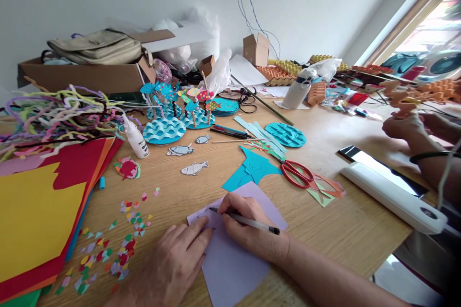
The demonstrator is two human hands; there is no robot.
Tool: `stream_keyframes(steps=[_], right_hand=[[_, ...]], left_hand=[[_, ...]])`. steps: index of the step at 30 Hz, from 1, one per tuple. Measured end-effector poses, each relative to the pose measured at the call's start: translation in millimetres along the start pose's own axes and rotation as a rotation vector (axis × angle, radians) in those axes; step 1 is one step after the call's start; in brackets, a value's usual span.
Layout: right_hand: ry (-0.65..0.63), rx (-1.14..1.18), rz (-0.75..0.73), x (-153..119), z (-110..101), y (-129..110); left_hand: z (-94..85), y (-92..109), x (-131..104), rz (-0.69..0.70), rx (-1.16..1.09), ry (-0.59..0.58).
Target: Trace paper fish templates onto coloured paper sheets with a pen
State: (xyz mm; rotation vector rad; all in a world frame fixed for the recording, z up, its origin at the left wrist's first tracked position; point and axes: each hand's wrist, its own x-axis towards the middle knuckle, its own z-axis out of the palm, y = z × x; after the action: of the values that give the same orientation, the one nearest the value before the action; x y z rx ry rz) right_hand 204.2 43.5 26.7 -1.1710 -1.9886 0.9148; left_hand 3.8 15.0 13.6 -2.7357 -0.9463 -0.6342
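Note:
My right hand [254,230] grips a pen [250,222] with a clear barrel and black end, its tip on a sheet of purple paper [234,273]. Short dark lines show on the paper near the tip. My left hand [176,259] lies flat with fingers stretched out, the fingertips resting on the sheet's left part. Beyond the sheet are blue paper pieces [252,169] and red-handled scissors [296,173]. Several cut-out paper fish [194,168] lie farther off, and small coloured paper bits [122,254] are scattered left of my left hand.
Coloured sheets [32,220] are stacked at left, near a white glue bottle [135,136] and fuzzy craft stems [65,115]. Blue wave-decorated discs [164,129] stand behind. At right are a long white device [392,196], a phone [382,170] and another person's hands [406,129].

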Motion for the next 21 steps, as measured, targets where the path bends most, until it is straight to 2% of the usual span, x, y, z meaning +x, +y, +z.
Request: stream_keyframes(steps=[21], right_hand=[[-0.006,-0.022,0.013,-0.1,-0.2,-0.3]], left_hand=[[-0.8,0.3,0.1,0.017,0.05,-0.01]])
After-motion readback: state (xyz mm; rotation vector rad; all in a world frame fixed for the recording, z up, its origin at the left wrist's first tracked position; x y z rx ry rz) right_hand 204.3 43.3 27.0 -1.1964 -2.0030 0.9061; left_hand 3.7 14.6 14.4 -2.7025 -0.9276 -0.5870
